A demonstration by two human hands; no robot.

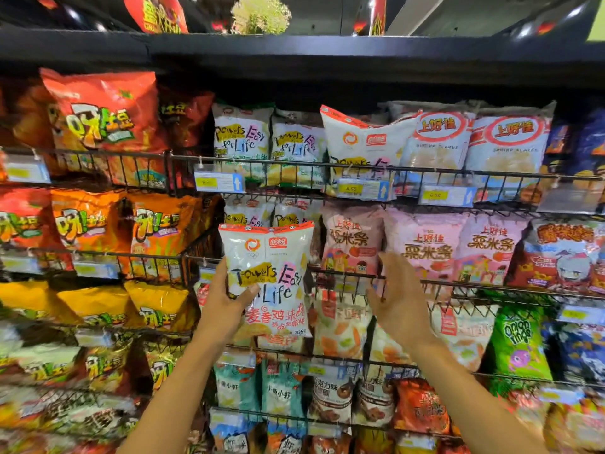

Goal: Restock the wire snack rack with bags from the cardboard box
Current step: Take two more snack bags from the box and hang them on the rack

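Restocking, placement stage: white snack bag [266,273] held upright in front of the wire snack rack [435,283], long axis vertical, printed face toward the camera. Grip by the left hand [226,301] at the bag's lower left edge, thumb across the front, other fingers hidden behind the bag. To the right of the bag and apart from it, the right hand [397,299], palm turned toward the bag, fingers straight and loosely spread, holding nothing.

Directly behind the bag, tops showing just above its upper seal: two matching bags [250,215] standing in the middle tier. Right of the bag, same tier: pink bags [425,247]. Left of the bag: orange bags [82,224]. Above the bag, upper tier: a price tag [218,182]. No cardboard box in view.

Judged step: seating the bag in the tier behind it. Governing relation — target slot beyond the left-hand fingers, back and slightly up from the bag, over the front rail; long axis parallel to the standing stock, so probably no turn needed. Nearer hand: the left, loaded. Probable role of the right: steadying the bag's free right edge. Likely hazard — bottom seam catching on the rail.
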